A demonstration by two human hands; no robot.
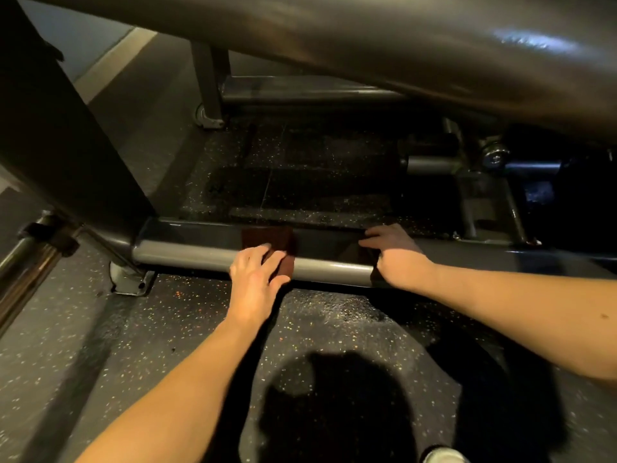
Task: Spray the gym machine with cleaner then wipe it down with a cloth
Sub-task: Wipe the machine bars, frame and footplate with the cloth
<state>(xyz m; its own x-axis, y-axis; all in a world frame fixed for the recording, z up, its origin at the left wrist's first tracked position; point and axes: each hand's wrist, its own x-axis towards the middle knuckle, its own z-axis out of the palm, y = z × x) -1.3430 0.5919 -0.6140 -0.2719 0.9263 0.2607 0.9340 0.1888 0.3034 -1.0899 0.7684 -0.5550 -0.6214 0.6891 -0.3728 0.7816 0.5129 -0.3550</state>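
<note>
The gym machine's low grey frame bar (187,255) runs across the floor in front of me. A dark brown cloth (267,238) is draped over the bar. My left hand (255,279) presses on the cloth's near side with straight fingers. My right hand (394,255) lies flat on the bar further right, over a dark patch (365,255) that looks like more cloth. Whether both patches are one cloth I cannot tell. No spray bottle is in view.
A thick slanted machine beam (367,45) hangs overhead. A dark upright column (66,145) stands at left beside chrome rods (26,265). Pivot parts and bolts (494,158) sit at back right. Speckled rubber floor (167,329) surrounds me, and a shoe tip (444,456) shows at the bottom.
</note>
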